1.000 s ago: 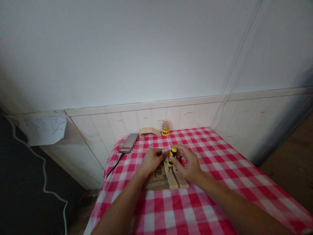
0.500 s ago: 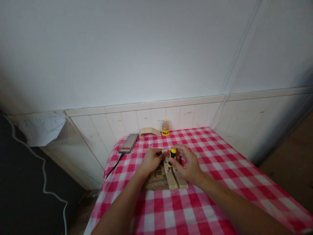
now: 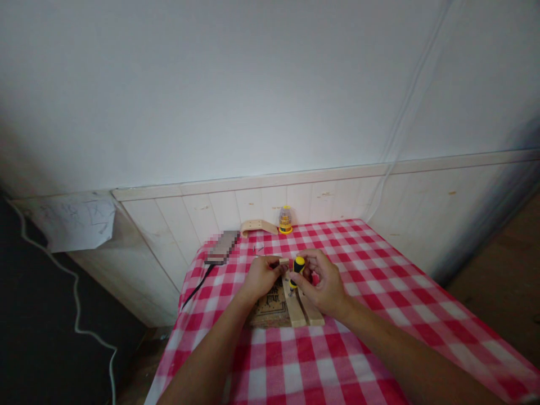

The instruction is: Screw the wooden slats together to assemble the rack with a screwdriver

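Between the left and right edges of the bench (image 3: 367, 337), the left slat (image 3: 296, 312) runs lengthwise toward the far edge, its far end pinched by the left hand (image 3: 262, 275), the grip of the right hand (image 3: 327, 283) closed round a screwdriver (image 3: 299, 263) pointing down at its middle.

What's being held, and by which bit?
The right grip holds the yellow-and-black screwdriver by its handle. The left grip touches a wooden strip near its far end; pinching or pressing, I cannot tell.
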A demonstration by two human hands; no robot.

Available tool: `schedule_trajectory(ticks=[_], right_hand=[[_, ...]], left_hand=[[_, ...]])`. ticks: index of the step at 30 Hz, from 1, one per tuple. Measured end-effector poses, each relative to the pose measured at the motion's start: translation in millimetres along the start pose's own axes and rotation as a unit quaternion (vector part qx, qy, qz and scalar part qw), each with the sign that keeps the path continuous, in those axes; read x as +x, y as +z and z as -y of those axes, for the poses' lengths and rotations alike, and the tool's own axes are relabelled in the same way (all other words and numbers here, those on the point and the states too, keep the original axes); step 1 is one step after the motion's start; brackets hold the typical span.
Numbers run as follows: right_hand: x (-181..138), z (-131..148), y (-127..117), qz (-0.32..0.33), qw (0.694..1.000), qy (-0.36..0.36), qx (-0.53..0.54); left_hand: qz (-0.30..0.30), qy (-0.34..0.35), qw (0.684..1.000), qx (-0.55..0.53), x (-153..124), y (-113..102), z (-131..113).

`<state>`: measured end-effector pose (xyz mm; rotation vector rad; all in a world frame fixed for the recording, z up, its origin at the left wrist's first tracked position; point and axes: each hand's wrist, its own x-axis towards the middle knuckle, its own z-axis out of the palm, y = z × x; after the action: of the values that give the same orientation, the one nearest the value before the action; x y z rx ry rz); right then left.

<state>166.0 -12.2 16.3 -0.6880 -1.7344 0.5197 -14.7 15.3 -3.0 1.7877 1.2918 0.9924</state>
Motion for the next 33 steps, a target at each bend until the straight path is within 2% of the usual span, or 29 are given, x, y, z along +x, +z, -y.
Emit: schedule_trajectory(ticks=[10, 14, 20, 33], right_hand=[[1.3, 1.7, 1.2, 0.016, 0.999, -0.007, 0.040], [1.4, -0.6, -0.8, 0.014, 0.999, -0.033, 0.016], [1.5, 4.3, -7.7, 0.047, 0.996, -0.073, -0.031], [0.5, -0.2, -4.3, 0.015, 0.998, -0.047, -0.038]], left_hand=[[-0.003, 0.001, 1.000, 0.005, 0.1, -0.8, -3.2], [-0.008, 0.005, 1.000, 0.014, -0.5, -1.0, -5.0], [-0.013, 0.006, 1.000, 0.010, -1.1, -0.1, -3.8], [-0.005, 0.000, 1.000, 0.000, -0.5, 0.2, -1.8]])
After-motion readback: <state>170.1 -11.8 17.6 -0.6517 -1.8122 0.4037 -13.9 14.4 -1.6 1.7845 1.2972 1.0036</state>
